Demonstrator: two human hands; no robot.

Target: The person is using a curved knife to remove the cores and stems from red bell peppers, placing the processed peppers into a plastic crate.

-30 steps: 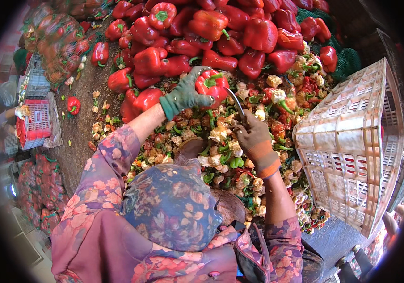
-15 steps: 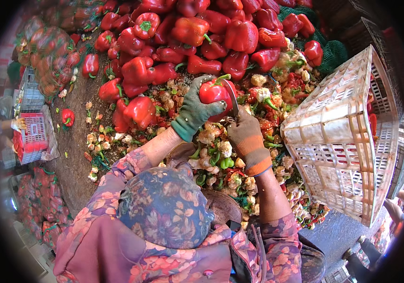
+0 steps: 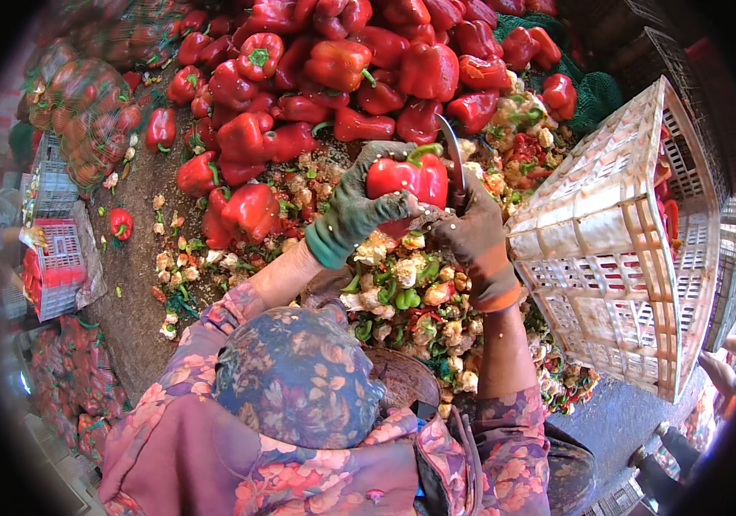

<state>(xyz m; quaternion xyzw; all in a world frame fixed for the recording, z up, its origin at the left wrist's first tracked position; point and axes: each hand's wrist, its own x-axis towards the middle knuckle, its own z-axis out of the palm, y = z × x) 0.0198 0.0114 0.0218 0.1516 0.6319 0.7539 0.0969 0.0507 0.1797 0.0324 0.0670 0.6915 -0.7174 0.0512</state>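
A red bell pepper (image 3: 395, 181) with a green stem rests in my left hand (image 3: 349, 209), whose green-gloved fingers are closed around it. The stem points up and to the right. My right hand (image 3: 475, 242), in a brown and orange glove, grips a small curved knife (image 3: 452, 146). Its blade stands upright just right of the pepper, apart from the stem. The right fingertips are close to the pepper's lower side; I cannot tell whether they touch it. Beneath both hands lies a heap of cut pepper cores (image 3: 407, 273) with seeds and green stems.
A big pile of red peppers (image 3: 428, 73) rises beyond my hands. On the right a white plastic crate (image 3: 587, 211) leans on its side with red pieces inside. Net sacks of peppers (image 3: 84, 112) stand at far left, near a pink crate (image 3: 60, 258). Green netting (image 3: 596, 99) lies far right.
My right hand and the knife have moved right, so the blade has left the stem and stands beside the pepper. The pepper has turned slightly in my left hand, which still holds it.
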